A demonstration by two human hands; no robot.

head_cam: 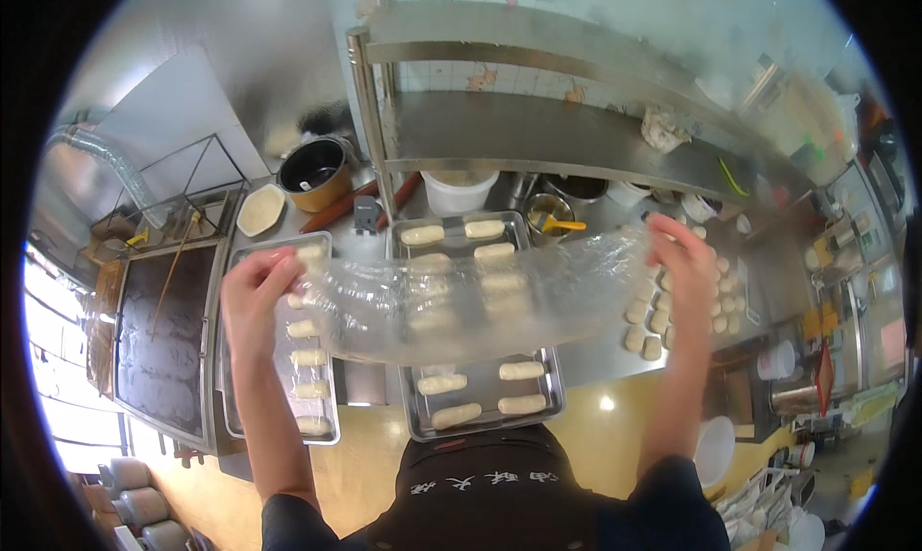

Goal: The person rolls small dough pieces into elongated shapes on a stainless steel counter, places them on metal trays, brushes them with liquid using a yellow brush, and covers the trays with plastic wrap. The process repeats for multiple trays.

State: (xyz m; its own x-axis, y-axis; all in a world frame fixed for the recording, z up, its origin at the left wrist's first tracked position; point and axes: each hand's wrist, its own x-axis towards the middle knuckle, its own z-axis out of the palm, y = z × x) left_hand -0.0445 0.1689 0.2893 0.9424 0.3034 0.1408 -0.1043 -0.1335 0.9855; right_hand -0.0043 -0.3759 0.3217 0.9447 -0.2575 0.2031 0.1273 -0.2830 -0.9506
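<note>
A sheet of clear plastic film [461,299] is stretched between my two hands. My left hand [253,288] pinches its left end above a metal tray. My right hand [681,252] grips the opposite end, beside small dough pieces [636,337] on the steel worktop. Beneath the film is a metal baking tray [481,401] with dough rolls [521,371] in two columns, the middle ones seen blurred through the plastic. The left metal tray [245,400] holds more dough rolls [311,357] in a column, partly behind my left arm.
Behind the tray stand a white tub [459,191] and a metal bowl [540,209] with a yellow-handled brush [565,225]. A steel shelf [504,126] overhangs the worktop's back. On the left are a black-and-gold pot [315,180], a pale dish [261,210] and a dark griddle [169,342].
</note>
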